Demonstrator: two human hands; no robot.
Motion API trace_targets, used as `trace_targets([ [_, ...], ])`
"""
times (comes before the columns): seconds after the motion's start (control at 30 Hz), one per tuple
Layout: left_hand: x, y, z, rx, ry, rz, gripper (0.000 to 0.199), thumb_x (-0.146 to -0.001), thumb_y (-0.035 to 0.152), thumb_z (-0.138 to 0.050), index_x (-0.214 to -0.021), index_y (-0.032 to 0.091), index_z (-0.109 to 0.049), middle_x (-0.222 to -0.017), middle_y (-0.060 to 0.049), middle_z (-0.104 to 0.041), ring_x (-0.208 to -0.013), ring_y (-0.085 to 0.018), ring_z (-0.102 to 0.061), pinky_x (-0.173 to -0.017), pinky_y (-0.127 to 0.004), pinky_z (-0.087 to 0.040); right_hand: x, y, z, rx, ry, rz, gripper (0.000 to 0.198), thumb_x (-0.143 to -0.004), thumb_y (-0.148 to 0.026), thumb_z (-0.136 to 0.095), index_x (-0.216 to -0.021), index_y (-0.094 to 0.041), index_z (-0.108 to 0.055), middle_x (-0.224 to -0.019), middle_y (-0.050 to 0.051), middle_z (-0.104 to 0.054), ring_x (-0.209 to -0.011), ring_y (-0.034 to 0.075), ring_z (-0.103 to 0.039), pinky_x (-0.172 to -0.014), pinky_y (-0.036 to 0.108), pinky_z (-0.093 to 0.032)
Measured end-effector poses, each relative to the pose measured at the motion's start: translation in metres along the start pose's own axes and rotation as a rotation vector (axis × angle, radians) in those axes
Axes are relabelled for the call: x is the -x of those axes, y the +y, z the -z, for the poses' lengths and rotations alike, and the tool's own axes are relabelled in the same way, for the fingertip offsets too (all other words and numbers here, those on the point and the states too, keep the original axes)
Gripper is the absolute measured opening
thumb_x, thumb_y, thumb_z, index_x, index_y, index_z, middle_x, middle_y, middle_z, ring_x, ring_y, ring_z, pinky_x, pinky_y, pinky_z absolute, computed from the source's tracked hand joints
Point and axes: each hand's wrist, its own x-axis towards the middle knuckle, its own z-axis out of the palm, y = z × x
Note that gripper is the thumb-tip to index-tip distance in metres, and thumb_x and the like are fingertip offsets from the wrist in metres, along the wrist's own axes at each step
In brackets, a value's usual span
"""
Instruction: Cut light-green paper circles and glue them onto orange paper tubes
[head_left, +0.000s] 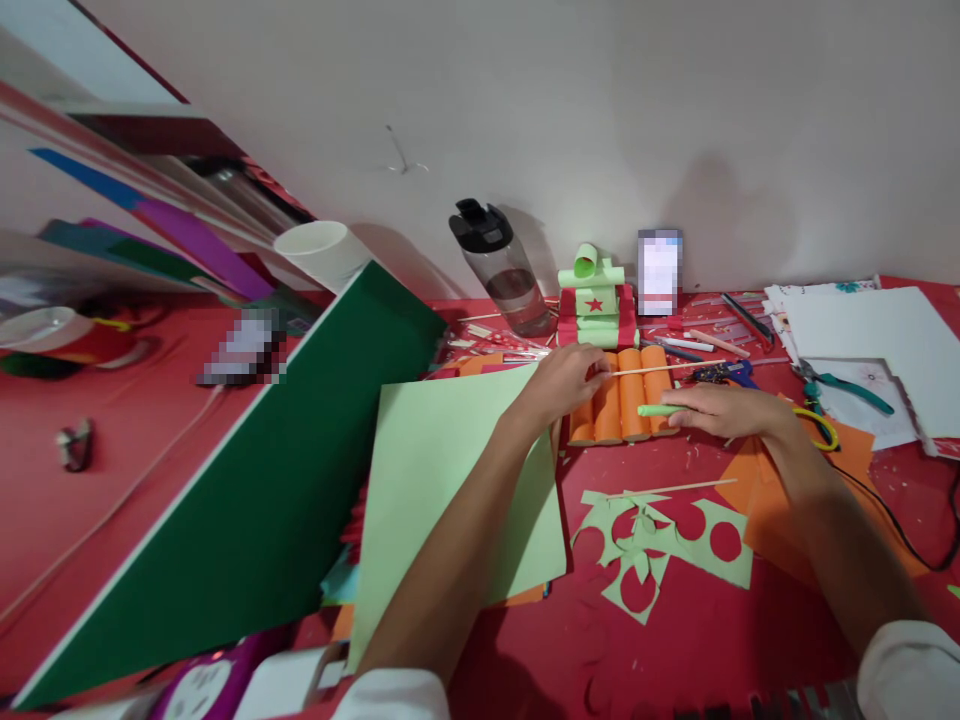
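Fingers closed in a pinch, my left hand (pixel 566 385) is at the end of a thin wooden stick (pixel 667 367), which points to the right. Below the stick lies a row of several orange paper tubes (pixel 632 400), side by side on the red table. A small light-green paper roll (pixel 658 410) sticks out from the fingers of my right hand (pixel 716 411), over the right end of the row. Light-green paper scraps with round holes (pixel 709 540) lie in front, with another wooden stick (pixel 675 489) across them. A stack of light-green sheets (pixel 442 470) is under my left forearm.
Behind the tubes stand a green-and-red paper model (pixel 595 302), a phone (pixel 659 272) and a water bottle (pixel 506 270). A dark green board (pixel 247 500) leans at the left. Pliers (pixel 847 385), yellow-handled scissors (pixel 821 425) and orange paper (pixel 784 500) are at the right.
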Motion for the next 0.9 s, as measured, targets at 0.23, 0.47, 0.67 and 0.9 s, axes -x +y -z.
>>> trace_targets([
  [0.23, 0.000, 0.000, 0.001, 0.020, 0.004, -0.001, 0.008, -0.097, 0.021, -0.066, -0.092, 0.019, -0.071, -0.097, -0.008, -0.076, -0.084, -0.023, -0.066, -0.072, -0.034, -0.045, 0.019, -0.004, 0.014, -0.324, 0.048, 0.095, 0.049, -0.105, -0.067, -0.052, -0.103, -0.023, -0.072, -0.105, 0.007, -0.075, -0.093, 0.021, -0.071, -0.082, 0.035, -0.057],
  [0.47, 0.000, -0.004, -0.001, 0.031, 0.022, -0.037, 0.008, -0.096, 0.019, -0.065, -0.092, 0.019, -0.071, -0.096, -0.008, -0.075, -0.084, -0.022, -0.065, -0.072, -0.033, -0.045, 0.002, 0.021, 0.013, -0.405, 1.057, 0.047, 0.049, -0.091, -0.072, -0.071, -0.080, -0.024, -0.072, -0.070, 0.000, -0.062, -0.072, 0.020, -0.062, -0.083, 0.042, -0.060],
  [0.67, 0.001, -0.005, -0.002, 0.029, 0.024, -0.039, 0.009, -0.094, 0.017, -0.062, -0.093, 0.019, -0.071, -0.096, -0.009, -0.076, -0.086, -0.024, -0.066, -0.074, -0.035, -0.047, -0.008, 0.024, 0.005, -0.190, 0.996, -0.005, 0.022, -0.088, -0.047, -0.080, -0.093, -0.026, -0.078, -0.097, 0.004, -0.080, -0.091, 0.025, -0.073, -0.087, 0.040, -0.059],
  [0.9, 0.000, -0.006, -0.006, -0.003, 0.036, -0.053, 0.012, -0.092, 0.015, -0.061, -0.094, 0.019, -0.071, -0.098, -0.010, -0.076, -0.094, -0.028, -0.068, -0.080, -0.038, -0.049, -0.011, 0.025, -0.004, -0.081, 0.886, -0.081, 0.020, -0.092, -0.041, -0.068, -0.093, -0.023, -0.076, -0.097, 0.006, -0.081, -0.092, 0.027, -0.075, -0.087, 0.039, -0.057],
])
